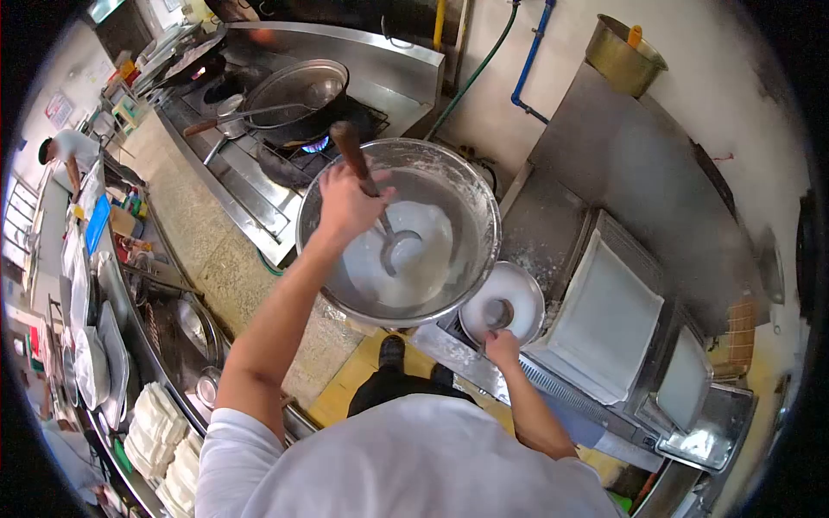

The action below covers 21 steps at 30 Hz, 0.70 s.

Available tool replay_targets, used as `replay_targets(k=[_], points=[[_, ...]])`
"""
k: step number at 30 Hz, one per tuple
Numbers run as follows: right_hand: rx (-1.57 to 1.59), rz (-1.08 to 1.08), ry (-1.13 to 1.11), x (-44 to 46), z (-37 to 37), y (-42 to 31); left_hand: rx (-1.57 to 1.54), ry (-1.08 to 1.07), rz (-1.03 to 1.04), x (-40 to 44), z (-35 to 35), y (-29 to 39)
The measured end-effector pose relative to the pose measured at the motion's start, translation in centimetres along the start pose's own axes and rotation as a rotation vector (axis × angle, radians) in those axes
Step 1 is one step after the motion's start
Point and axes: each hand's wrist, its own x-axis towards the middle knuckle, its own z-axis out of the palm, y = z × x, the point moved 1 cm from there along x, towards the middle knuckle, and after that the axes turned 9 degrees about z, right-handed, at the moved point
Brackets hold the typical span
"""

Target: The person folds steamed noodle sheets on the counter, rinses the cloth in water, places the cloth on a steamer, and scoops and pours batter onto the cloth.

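Observation:
A large metal bowl [477, 186] holds a milky white liquid. Over its left side, my left hand [350, 203] grips the wooden handle of a ladle [354, 155], whose round head dips into the liquid. To the right of the large bowl stands a smaller metal bowl [537, 302] with white contents. My right hand [502, 345] is closed at the near side of this smaller bowl, on the handle of a small round scoop [496, 312] that sits in the white contents.
A wok [298, 129] with a skimmer sits over a lit blue flame on the stove [259, 186]. White trays [604, 315] lie at the right. Another person [82, 155] bends over the left counter, which carries stacked white cloths [155, 432]. A brass-coloured pot [623, 60] stands top right.

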Motion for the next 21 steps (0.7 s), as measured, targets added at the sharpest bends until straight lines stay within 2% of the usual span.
replay_targets(k=[2, 4, 5, 6, 8, 9, 11, 13, 15, 18, 21], points=[[0.132, 0.055, 0.088, 0.7, 1.5, 0.7, 0.001, -0.04, -0.055, 0.2, -0.8, -2.6], [0.553, 0.19, 0.048, 4.2, 5.3, 4.6, 0.086, -0.053, -0.078, 0.2, -1.8, -4.4], [0.765, 0.256, 0.033, 5.1, 6.5, 5.8, 0.023, -0.081, -0.167, 0.3, -2.2, -5.5], [1.005, 0.388, -0.073, 2.4, 2.0, 1.6, -0.041, -0.109, -0.255, 0.5, -2.5, -6.6], [1.127, 0.411, -0.027, 0.9, -1.8, -1.0, -0.071, -0.176, -0.416, 1.1, -3.9, -6.9], [1.186, 0.421, -0.005, 0.4, -3.4, -2.1, -0.098, -0.163, -0.419, 1.1, -3.8, -7.5], [1.067, 0.401, 0.119, -0.2, -7.8, -4.9, -0.149, -0.133, -0.429, 1.0, -3.6, -9.0], [0.901, 0.197, 0.18, 0.2, -11.7, -6.2, -0.157, -0.167, -0.406, 0.8, -2.9, -9.7], [1.012, 0.036, 0.243, -0.8, -15.2, -10.3, -0.174, -0.176, -0.401, 0.8, -2.7, -9.9], [0.865, -0.159, 0.078, -3.0, -19.8, -18.2, -0.199, -0.162, -0.414, 0.3, -3.5, -8.7], [0.413, -0.358, 0.118, -2.5, -19.7, -23.5, -0.204, -0.147, -0.414, -0.4, -3.9, -7.9]])
